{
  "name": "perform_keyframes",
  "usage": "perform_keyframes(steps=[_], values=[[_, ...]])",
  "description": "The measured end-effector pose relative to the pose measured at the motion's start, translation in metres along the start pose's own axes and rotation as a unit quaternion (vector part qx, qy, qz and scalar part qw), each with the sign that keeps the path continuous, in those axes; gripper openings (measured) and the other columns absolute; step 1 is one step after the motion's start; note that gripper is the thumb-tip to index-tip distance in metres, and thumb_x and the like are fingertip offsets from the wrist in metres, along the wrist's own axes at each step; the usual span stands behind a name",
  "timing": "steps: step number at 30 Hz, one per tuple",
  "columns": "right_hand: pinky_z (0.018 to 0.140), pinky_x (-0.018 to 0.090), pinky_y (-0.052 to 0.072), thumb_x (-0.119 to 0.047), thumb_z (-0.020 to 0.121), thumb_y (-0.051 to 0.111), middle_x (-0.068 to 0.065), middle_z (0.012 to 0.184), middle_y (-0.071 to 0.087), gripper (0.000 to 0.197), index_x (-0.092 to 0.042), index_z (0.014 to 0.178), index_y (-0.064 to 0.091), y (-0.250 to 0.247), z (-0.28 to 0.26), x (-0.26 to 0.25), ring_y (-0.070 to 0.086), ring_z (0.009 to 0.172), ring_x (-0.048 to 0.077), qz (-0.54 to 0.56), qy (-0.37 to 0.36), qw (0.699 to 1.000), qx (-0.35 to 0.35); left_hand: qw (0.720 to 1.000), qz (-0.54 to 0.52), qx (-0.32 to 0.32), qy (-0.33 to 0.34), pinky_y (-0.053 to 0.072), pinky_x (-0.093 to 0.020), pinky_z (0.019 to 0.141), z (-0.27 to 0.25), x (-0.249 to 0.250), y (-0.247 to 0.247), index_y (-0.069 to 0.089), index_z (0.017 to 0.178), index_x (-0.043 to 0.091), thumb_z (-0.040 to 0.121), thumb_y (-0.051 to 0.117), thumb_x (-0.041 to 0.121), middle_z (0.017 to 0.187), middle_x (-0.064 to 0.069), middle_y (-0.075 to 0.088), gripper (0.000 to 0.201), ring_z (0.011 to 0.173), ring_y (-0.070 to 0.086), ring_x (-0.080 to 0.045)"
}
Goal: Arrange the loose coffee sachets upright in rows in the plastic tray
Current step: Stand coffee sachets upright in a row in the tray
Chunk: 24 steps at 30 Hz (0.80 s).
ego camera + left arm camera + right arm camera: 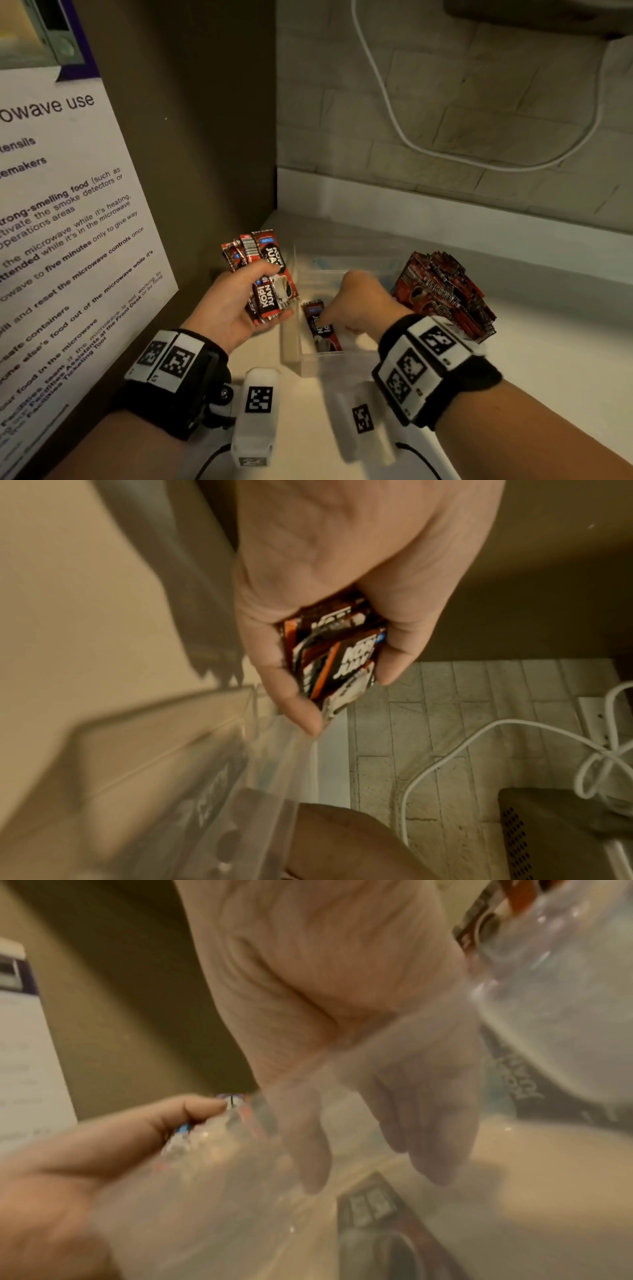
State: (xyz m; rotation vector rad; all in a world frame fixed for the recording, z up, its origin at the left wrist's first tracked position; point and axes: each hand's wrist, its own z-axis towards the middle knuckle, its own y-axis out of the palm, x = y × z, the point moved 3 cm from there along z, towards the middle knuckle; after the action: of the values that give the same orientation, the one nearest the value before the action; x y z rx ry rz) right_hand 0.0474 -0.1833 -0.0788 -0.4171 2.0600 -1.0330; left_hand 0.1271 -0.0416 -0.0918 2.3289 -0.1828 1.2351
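Observation:
My left hand (274, 291) grips a fanned bunch of red-and-black coffee sachets (263, 263) left of the clear plastic tray (291, 346). In the left wrist view the same bunch (335, 653) sits pinched between thumb and fingers of the left hand (346, 702). My right hand (339, 308) reaches down into the tray, fingers straight and holding nothing. One sachet (322, 329) leans along the tray's left side by those fingertips. The blurred right wrist view shows the right hand (377, 1180) just above that sachet (373, 1207); contact is unclear.
A large heap of loose sachets (442, 294) lies right of the tray. A cabinet side with a microwave notice (68, 205) closes the left. The brick wall with a white cable (394, 113) stands behind. Two white marker blocks (257, 411) lie on the counter near me.

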Motion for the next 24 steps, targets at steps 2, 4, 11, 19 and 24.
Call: perform_keyframes(steps=[2,4,11,19,24], values=[[0.069,0.030,0.052,-0.021,0.072,0.080,0.006,0.088,0.062,0.033,-0.012,0.081,0.050,0.011,-0.004,-0.005,0.060,0.084,0.021,-0.054,-0.016,0.998,-0.015,1.000,-0.005,-0.005,-0.017,0.055,-0.041,0.061,0.000,-0.002,-0.001,0.064,0.110,0.012,0.082,0.067,0.013,0.103,-0.011,0.073,0.029,0.091,0.069,-0.028],[0.070,0.028,0.045,-0.021,0.078,0.075,0.008,0.105,0.065,0.025,-0.012,0.092,0.056,0.019,-0.004,-0.007,0.055,0.086,0.020,-0.091,-0.033,0.995,-0.005,1.000,-0.004,-0.009,-0.023,0.055,-0.041,0.063,0.000,-0.003,-0.001,0.064,0.112,0.012,0.083,0.066,0.014,0.104,-0.011,0.073,0.029,0.092,0.069,-0.028],[0.082,0.033,0.056,-0.023,0.072,0.083,0.010,0.100,0.068,0.035,-0.005,0.093,0.062,0.022,0.001,-0.001,0.067,0.097,0.025,-0.065,0.023,0.997,-0.033,0.999,-0.008,-0.022,-0.030,0.053,-0.044,0.067,-0.005,-0.003,-0.002,0.063,0.105,0.014,0.086,0.063,0.013,0.104,-0.009,0.074,0.018,0.098,0.068,-0.028],[0.078,0.041,0.059,-0.009,0.071,0.080,0.015,0.093,0.071,0.025,-0.005,0.085,0.059,0.024,0.006,-0.001,0.071,0.083,0.027,0.007,0.051,0.998,-0.034,0.999,-0.002,-0.020,-0.037,0.056,-0.041,0.062,-0.002,-0.003,-0.002,0.063,0.111,0.014,0.084,0.065,0.014,0.106,-0.009,0.074,0.027,0.098,0.069,-0.029],[0.072,0.043,0.060,0.004,0.083,0.064,0.019,0.084,0.070,0.007,-0.001,0.087,0.061,0.002,0.007,0.010,0.072,0.073,0.030,0.140,0.061,0.988,-0.011,0.999,-0.022,-0.009,-0.033,0.054,-0.047,0.068,-0.003,0.003,-0.006,0.063,0.103,0.013,0.085,0.064,0.012,0.109,-0.011,0.072,0.019,0.100,0.068,-0.030]])
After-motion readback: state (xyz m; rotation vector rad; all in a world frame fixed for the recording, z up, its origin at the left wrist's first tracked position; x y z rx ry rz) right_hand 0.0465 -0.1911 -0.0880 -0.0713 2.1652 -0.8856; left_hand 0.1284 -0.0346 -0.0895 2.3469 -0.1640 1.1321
